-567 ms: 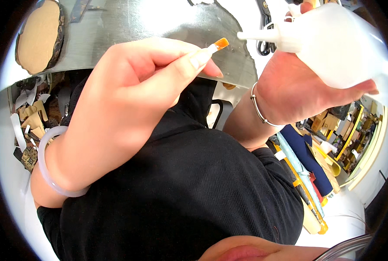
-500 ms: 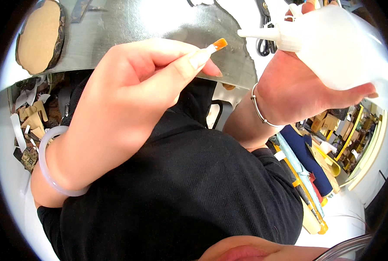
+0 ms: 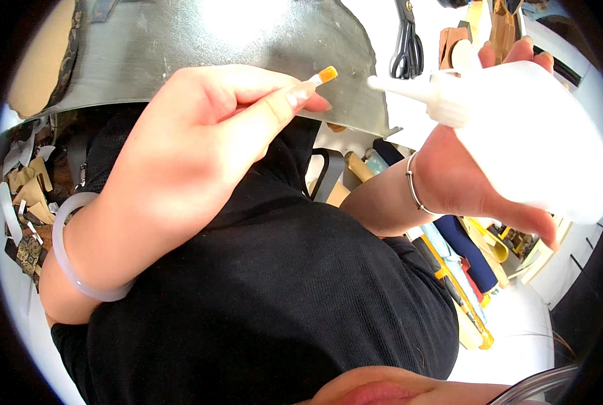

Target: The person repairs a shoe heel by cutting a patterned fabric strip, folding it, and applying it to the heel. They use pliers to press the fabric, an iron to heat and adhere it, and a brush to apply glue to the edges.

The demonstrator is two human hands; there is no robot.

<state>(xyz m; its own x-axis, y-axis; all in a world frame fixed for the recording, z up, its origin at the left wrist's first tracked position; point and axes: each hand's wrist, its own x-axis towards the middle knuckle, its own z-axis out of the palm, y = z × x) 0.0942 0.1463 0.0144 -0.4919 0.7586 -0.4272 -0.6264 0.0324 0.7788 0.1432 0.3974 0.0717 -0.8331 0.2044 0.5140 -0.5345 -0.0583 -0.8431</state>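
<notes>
Between thumb and fingers, my left hand (image 3: 187,155) pinches a small flat paintbrush (image 3: 326,75) whose orange bristles stick out past the fingertips; its handle is hidden in the hand. A white squeeze bottle (image 3: 531,135) lies tilted in my right hand (image 3: 460,179), the palm beneath it and the fingers showing behind. The bottle's narrow nozzle points left toward the brush, with a gap between them. Both hands are raised in front of my body, the left one near the edge of a grey sheet (image 3: 247,47).
A tan board with a ragged dark rim (image 3: 45,57) is at the far left. Black-handled scissors (image 3: 407,47) lie beyond the sheet, brown pieces (image 3: 451,47) beside them. Scraps (image 3: 31,189) fill the lower left; fabric rolls (image 3: 474,260) stand at lower right.
My right hand and the bottle have shifted down, the bottle turning so its body hangs lower. The brush has moved slightly left and down. The view has shifted, showing more of the scissors.
</notes>
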